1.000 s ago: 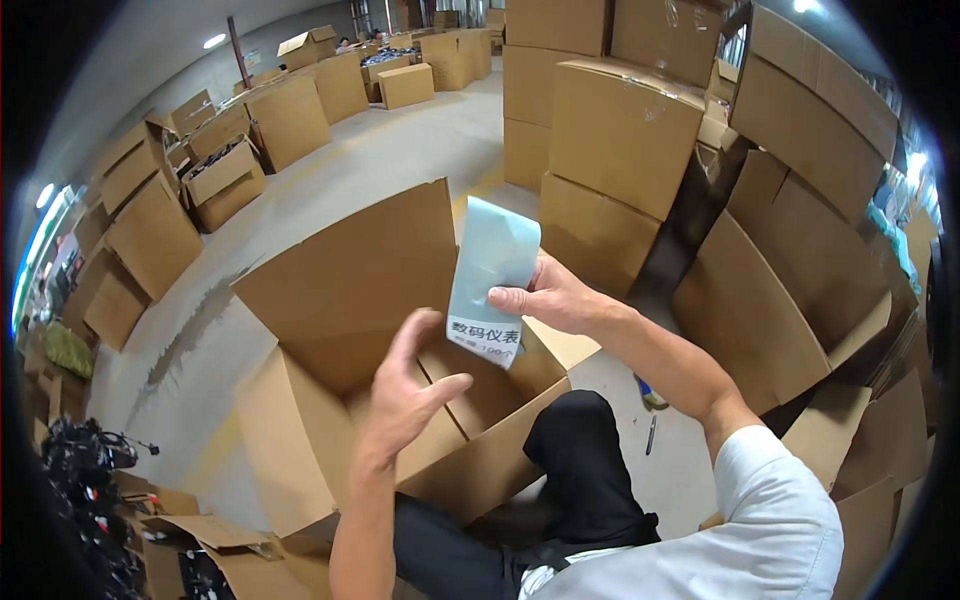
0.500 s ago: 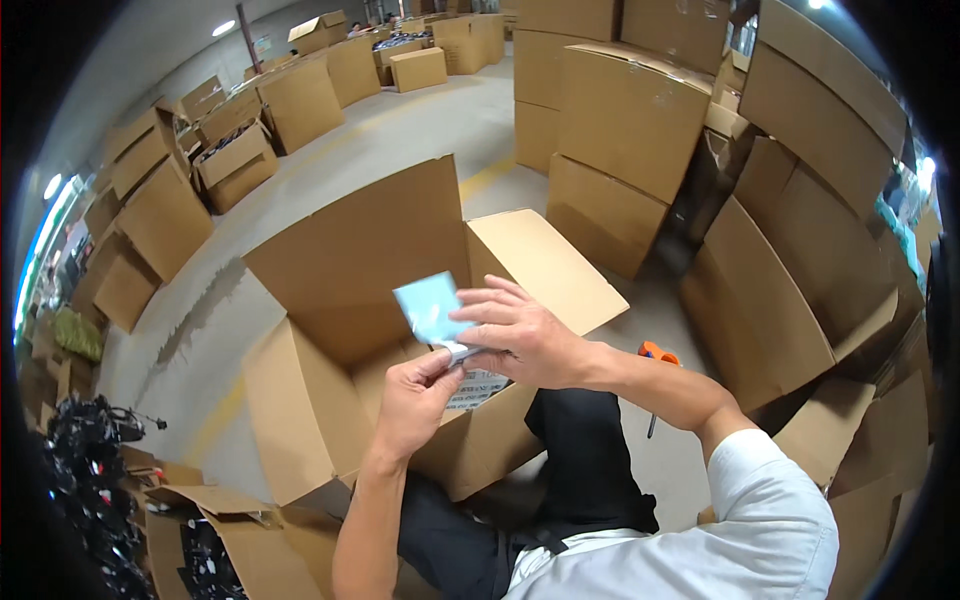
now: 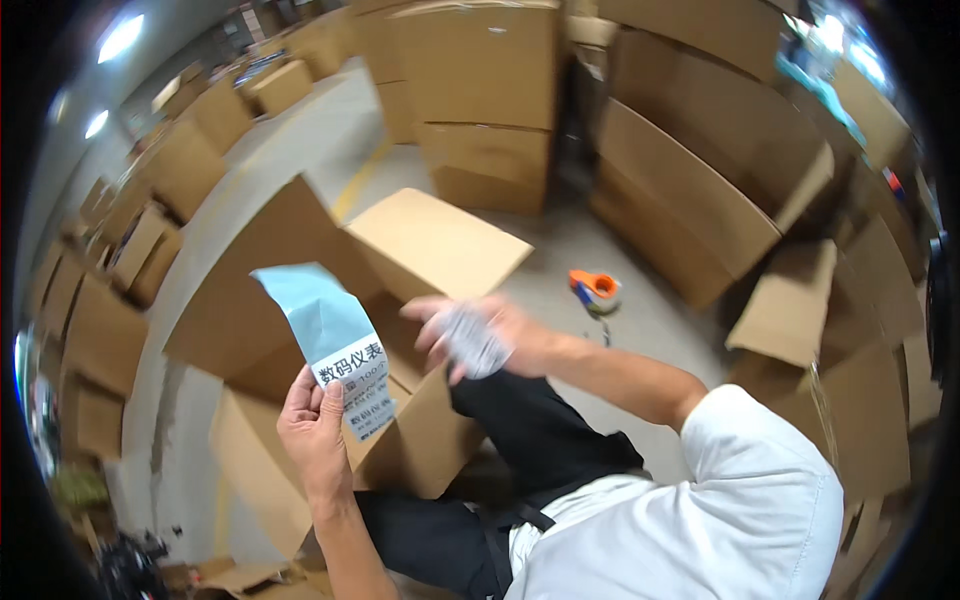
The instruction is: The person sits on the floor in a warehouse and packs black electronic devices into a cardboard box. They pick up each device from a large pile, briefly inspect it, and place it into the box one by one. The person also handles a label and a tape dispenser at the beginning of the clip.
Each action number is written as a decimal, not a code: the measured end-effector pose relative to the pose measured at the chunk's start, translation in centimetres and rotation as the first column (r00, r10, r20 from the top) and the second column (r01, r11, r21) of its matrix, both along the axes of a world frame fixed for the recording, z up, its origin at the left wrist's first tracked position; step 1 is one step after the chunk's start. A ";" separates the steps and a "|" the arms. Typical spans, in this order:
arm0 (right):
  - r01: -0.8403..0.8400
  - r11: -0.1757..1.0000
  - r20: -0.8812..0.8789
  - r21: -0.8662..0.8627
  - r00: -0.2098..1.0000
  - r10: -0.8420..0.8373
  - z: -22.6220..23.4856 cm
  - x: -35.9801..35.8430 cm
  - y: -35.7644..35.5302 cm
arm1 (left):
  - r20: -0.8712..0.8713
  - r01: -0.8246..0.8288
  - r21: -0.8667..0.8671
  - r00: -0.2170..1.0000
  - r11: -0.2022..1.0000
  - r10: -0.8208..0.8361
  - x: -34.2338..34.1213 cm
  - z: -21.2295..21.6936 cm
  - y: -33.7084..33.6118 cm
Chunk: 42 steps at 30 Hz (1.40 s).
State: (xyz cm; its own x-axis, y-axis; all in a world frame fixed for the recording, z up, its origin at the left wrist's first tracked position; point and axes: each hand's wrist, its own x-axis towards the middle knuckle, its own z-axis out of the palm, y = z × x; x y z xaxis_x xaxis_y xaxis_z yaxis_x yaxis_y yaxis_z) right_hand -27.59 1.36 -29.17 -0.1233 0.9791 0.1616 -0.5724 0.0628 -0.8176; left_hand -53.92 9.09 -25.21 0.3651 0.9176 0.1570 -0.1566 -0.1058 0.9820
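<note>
My left hand pinches a strip of label stickers between thumb and fingers. Its upper part is bare light-blue backing, and a white printed label shows beside my thumb. More printed white pieces appear just below; I cannot tell if they belong to the same strip. My right hand is off to the right, blurred, with a white printed label at its fingers. Both hands are above an open cardboard box with raised flaps, in front of my knees.
An orange tape dispenser lies on the floor to the right. Tall stacked cartons stand ahead, and a large open carton is at the right. Black cable-like items are at the lower left.
My hands were together at the blue strip; now my right hand has moved apart to the right with a label. The strip is turned, showing its print. The view has swung right.
</note>
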 end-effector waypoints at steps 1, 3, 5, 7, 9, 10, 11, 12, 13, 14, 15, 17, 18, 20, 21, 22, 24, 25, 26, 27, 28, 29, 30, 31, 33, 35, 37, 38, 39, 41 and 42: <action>0.022 0.993 0.202 0.116 0.978 -0.045 0.9 -1.7 -1.3 | 0.003 0.035 -0.010 0.999 0.999 -0.035 1.6 0.5 -0.8; 0.115 0.951 0.165 0.286 0.972 -0.167 -0.9 -2.5 -1.6 | -0.056 0.152 -0.003 0.987 0.988 -0.152 4.9 1.3 -2.0; 0.274 0.941 0.321 0.197 0.889 -0.326 -0.6 0.6 -3.4 | -0.076 0.238 0.022 0.969 0.971 -0.235 7.0 1.5 -2.5; 0.467 0.884 0.294 0.017 0.843 -0.451 -3.6 5.8 -4.7 | -0.167 0.280 0.027 0.948 0.960 -0.272 8.2 1.4 -2.6; 0.646 0.763 0.146 -0.001 0.755 -0.639 -6.0 11.0 -5.6 | -0.211 0.201 0.030 0.959 0.979 -0.190 7.8 0.8 -2.5; 0.725 0.689 0.177 -0.007 0.679 -0.712 -7.4 14.1 -6.6 | -0.231 0.154 0.000 0.961 0.988 -0.150 7.1 0.4 -2.3; 0.799 0.601 0.325 -0.018 0.573 -0.752 -9.6 17.1 -7.7 | -0.254 0.109 -0.030 0.961 0.994 -0.113 5.9 -0.3 -1.8; 0.866 0.500 0.470 -0.016 0.448 -0.761 -12.1 19.8 -9.4 | -0.275 0.084 -0.016 0.958 0.996 -0.085 4.6 -1.4 -1.3; 0.897 0.442 0.659 -0.007 0.337 -0.673 -14.5 22.3 -11.3 | -0.293 0.081 -0.038 0.952 0.996 -0.088 3.4 -2.1 -1.2; 0.922 0.386 0.815 0.011 0.215 -0.537 -16.9 24.4 -13.8 | -0.310 0.076 -0.065 0.946 0.995 -0.092 2.6 -2.8 -1.2; 0.949 0.314 0.868 -0.032 0.182 -0.463 -19.4 25.9 -16.7 | -0.329 0.070 -0.093 0.939 0.993 -0.097 2.4 -3.6 -1.5; 0.962 0.248 0.935 -0.112 0.186 -0.301 -22.9 25.8 -19.7 | -0.360 0.083 -0.131 0.924 0.988 -0.125 2.2 -3.7 -2.5; 0.963 0.227 0.932 -0.146 0.211 -0.294 -24.3 25.4 -20.7 | -0.383 0.091 -0.140 0.913 0.986 -0.138 2.2 -3.3 -2.9; 0.966 0.169 0.927 -0.197 0.239 -0.288 -26.3 24.9 -22.2 | -0.390 0.115 -0.150 0.906 0.982 -0.166 2.8 -3.2 -3.4; 0.978 0.154 0.960 -0.143 0.174 -0.218 -27.1 24.8 -22.8 | -0.377 0.139 -0.152 0.907 0.978 -0.188 3.4 -3.4 -3.5; 0.987 0.142 0.983 -0.079 0.100 -0.151 -27.2 25.0 -22.9 | -0.357 0.165 -0.147 0.911 0.975 -0.208 4.4 -3.6 -3.6; 0.962 0.216 0.980 0.167 -0.138 -0.143 -26.1 23.9 -21.0 | -0.314 0.243 -0.194 0.903 0.951 -0.295 6.0 -3.7 -4.7; 0.930 0.248 0.900 0.272 -0.155 -0.406 -23.2 20.4 -16.4 | -0.321 0.219 -0.210 0.905 0.953 -0.279 5.2 -3.6 -5.3; 0.895 0.245 0.755 0.373 -0.139 -0.641 -18.4 16.1 -12.1 | -0.263 0.232 -0.290 0.914 0.929 -0.310 4.5 -4.2 -5.7; 0.814 0.271 0.697 0.513 -0.212 -0.685 -14.3 13.5 -10.1 | -0.177 0.287 -0.361 0.913 0.887 -0.367 5.0 -5.1 -6.1; 0.710 0.281 0.620 0.646 -0.273 -0.735 -10.8 11.3 -8.3 | -0.060 0.333 -0.441 0.916 0.833 -0.398 6.0 -5.7 -6.7; 0.553 0.281 0.519 0.784 -0.337 -0.786 -7.7 9.6 -7.2 | 0.072 0.394 -0.503 0.906 0.769 -0.417 7.3 -6.1 -7.2; 0.376 0.262 0.402 0.889 -0.368 -0.838 -5.2 7.9 -6.1 | 0.228 0.454 -0.528 0.890 0.718 -0.395 8.1 -6.4 -7.2; 0.187 0.224 0.281 0.956 -0.380 -0.881 -3.5 6.5 -5.4 | 0.383 0.526 -0.540 0.849 0.657 -0.364 8.7 -6.5 -7.1; 0.022 0.171 0.172 0.985 -0.184 -0.968 -1.9 3.7 -3.9 | 0.510 0.530 -0.525 0.822 0.666 -0.252 8.4 -4.3 -6.1; -0.056 0.214 0.208 0.975 -0.099 -0.973 -2.0 1.8 -2.5 | 0.390 0.368 -0.487 0.903 0.792 -0.180 6.4 -3.5 -4.8; -0.086 0.324 0.324 0.942 -0.016 -0.946 -1.8 -0.1 -1.1 | 0.305 0.219 -0.391 0.947 0.894 -0.099 4.1 -3.6 -3.6; -0.066 0.433 0.437 0.899 0.049 -0.898 -1.3 -0.6 -0.9 | 0.232 0.138 -0.340 0.971 0.930 -0.059 3.0 -3.8 -3.0; 0.045 0.551 0.538 0.833 0.163 -0.827 -0.6 -1.4 -0.2 | 0.153 0.062 -0.280 0.988 0.958 -0.019 2.0 -3.9 -2.3; 0.215 0.774 0.671 0.595 0.398 -0.626 0.4 -3.0 1.1 | 0.007 0.029 -0.240 1.000 0.970 -0.028 0.3 -3.1 -1.1; 0.153 0.827 0.685 0.541 0.489 -0.539 1.0 -3.4 3.2 | -0.068 0.041 -0.200 0.996 0.979 -0.055 -0.2 -2.8 -0.2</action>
